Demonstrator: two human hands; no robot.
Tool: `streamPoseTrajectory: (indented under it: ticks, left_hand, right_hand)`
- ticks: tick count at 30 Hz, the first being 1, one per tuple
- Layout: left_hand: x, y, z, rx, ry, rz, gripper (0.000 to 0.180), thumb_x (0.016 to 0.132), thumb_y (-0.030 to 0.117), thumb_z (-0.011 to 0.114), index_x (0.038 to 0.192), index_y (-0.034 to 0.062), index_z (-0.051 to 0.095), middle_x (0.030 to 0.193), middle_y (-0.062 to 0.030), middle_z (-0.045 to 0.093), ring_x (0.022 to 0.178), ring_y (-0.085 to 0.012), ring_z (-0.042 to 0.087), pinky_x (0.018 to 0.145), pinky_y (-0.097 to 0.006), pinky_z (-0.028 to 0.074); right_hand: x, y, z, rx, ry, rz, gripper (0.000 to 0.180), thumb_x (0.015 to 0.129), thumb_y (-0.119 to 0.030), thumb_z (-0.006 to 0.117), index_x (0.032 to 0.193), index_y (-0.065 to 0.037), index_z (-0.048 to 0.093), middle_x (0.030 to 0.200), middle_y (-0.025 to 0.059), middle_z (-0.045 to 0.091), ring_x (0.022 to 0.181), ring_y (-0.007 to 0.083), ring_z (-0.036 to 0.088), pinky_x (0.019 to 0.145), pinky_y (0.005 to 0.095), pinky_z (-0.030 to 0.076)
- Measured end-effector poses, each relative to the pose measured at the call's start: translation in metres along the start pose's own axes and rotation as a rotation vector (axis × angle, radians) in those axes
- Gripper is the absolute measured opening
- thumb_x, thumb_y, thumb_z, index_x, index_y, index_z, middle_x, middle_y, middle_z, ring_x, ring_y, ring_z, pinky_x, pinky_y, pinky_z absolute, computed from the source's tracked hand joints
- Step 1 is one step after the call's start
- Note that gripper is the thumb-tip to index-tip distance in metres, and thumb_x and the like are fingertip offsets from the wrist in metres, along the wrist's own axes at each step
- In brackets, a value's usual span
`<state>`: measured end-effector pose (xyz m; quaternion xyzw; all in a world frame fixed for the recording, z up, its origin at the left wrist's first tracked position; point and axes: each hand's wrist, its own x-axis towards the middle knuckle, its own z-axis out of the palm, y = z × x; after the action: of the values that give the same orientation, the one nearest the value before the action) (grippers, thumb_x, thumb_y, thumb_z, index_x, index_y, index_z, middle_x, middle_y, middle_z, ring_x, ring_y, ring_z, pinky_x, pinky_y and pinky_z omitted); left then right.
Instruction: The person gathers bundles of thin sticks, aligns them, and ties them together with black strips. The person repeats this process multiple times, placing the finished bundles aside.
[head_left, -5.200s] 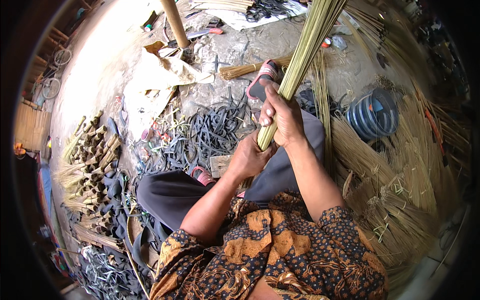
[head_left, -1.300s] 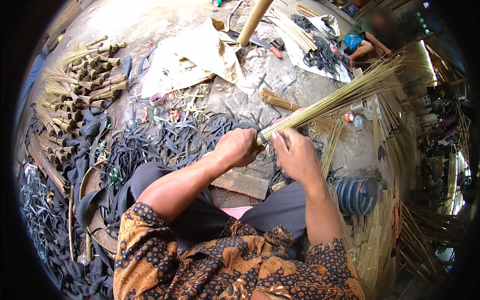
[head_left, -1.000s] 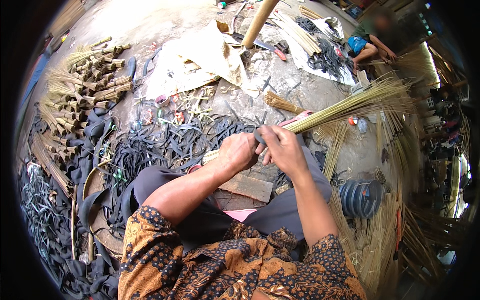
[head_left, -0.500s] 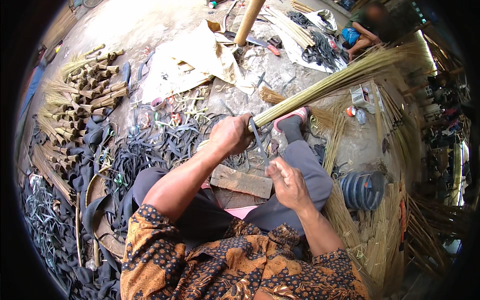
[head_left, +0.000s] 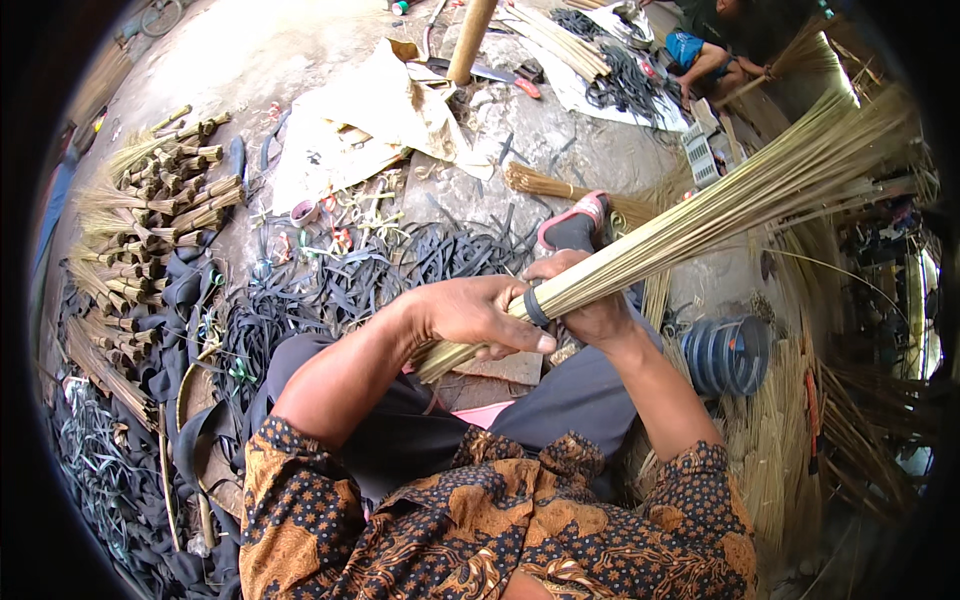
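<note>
A long bundle of thin, straw-coloured broom sticks (head_left: 690, 210) slants across my lap, its fine ends fanned out toward the upper right. My left hand (head_left: 485, 315) is closed round the thick lower end, thumb lying along the top. A black rubber strip (head_left: 536, 306) circles the bundle just above that thumb. My right hand (head_left: 603, 318) wraps the bundle from behind, close to the strip; its fingers are partly hidden, and so is the strip's loose end. Beneath the hands, a wooden block (head_left: 500, 366) lies on the ground between my legs.
Cut stick bundles (head_left: 175, 200) are piled at the left. Black rubber strips (head_left: 430, 260) litter the ground ahead. A clear blue-tinted plastic container (head_left: 725, 355) stands at the right beside more sticks (head_left: 770, 470). A knife (head_left: 500, 78) lies farther off; another person (head_left: 700, 65) crouches at the far right.
The right hand has gone from pulling the strip's end below the bundle to gripping behind it. The strip now lies tight round the sticks. The bundle has come lower and nearer.
</note>
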<state>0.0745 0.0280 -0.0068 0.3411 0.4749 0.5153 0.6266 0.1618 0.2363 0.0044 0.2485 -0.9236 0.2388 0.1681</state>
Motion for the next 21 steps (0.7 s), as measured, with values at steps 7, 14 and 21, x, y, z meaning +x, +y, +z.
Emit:
streamPoseTrajectory:
  ticks: [7,14,21]
  left_hand:
    - [0.009,-0.014,-0.015,0.904,0.818,-0.034,0.037,0.092,0.036,0.073,0.089,0.0004,0.064,0.084,-0.0245,0.071,0.083,-0.0442,0.071,0.073,-0.051,0.056]
    - [0.022,-0.043,-0.02,0.993,0.954,-0.077,0.026,0.091,0.028,0.065,0.096,0.0028,0.069,0.083,-0.023,0.074,0.08,-0.0407,0.075,0.069,-0.052,0.06]
    - [0.024,-0.055,-0.034,1.001,1.158,0.006,0.033,0.09,0.024,0.066,0.117,0.0094,0.054,0.079,-0.0181,0.072,0.073,-0.0408,0.073,0.06,-0.053,0.057]
  right_hand:
    - [0.039,-0.043,-0.025,0.092,-0.252,0.792,0.022,0.099,-0.024,0.064,0.106,-0.004,0.07,0.096,0.0284,0.071,0.095,0.0471,0.069,0.079,0.0527,0.054]
    - [0.074,-0.028,0.023,0.305,-0.153,0.734,0.029,0.102,-0.027,0.064,0.096,0.001,0.07,0.082,0.0182,0.074,0.077,0.0282,0.072,0.068,0.0391,0.055]
    - [0.031,-0.035,0.051,0.844,0.098,0.828,0.022,0.11,-0.02,0.054,0.114,0.002,0.058,0.093,0.0111,0.071,0.07,0.0122,0.065,0.062,0.025,0.053]
